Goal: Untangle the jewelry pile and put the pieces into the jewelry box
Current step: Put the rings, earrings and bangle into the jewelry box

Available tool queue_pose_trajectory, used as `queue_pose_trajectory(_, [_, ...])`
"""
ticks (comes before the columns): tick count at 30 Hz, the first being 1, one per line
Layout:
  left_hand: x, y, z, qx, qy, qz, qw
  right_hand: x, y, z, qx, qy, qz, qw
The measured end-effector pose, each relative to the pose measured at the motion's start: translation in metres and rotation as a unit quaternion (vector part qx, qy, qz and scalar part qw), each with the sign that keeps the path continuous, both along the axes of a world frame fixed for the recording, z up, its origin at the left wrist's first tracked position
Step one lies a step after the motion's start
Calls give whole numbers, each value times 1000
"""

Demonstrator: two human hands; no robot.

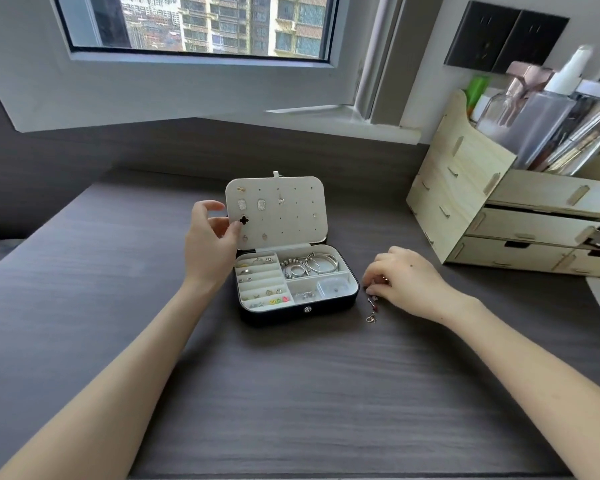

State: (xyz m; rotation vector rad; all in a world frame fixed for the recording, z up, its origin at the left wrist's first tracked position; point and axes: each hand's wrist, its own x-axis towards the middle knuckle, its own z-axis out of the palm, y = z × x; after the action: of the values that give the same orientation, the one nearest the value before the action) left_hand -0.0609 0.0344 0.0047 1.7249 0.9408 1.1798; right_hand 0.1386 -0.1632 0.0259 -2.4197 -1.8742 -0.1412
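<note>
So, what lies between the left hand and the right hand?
The open jewelry box lies between the left hand and the right hand, which pinches small jewelry pieces on the desk beside it. The head view shows this.
</note>
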Motion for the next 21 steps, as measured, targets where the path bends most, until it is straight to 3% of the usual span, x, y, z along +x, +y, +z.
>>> queue_pose_trajectory(6, [1,6,-3,26,20,-1,999,7,5,9,-62,108,-13,992])
queue_pose_trajectory(16, [2,6,-6,59,47,10,997,14,6,9,-14,75,-49,996])
queue_pose_trajectory(21, [3,6,-6,61,48,12,997,7,2,9,-43,49,-89,994])
